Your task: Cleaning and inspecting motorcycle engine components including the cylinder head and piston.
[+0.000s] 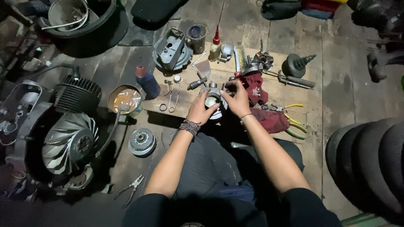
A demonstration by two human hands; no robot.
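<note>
Both forearms reach forward over the lap, wrists bent down. The left hand (201, 110), with braided bands at its wrist, cups a small round metal part (212, 102) from the left, its grip curled against the shiny rim. The right hand (238, 101) covers the part from above and the right, fingers pinching its top. The part sits at the near edge of a rough wooden board (286, 90), beside a crumpled dark red rag (269, 119) and green-handled pliers (294, 122).
</note>
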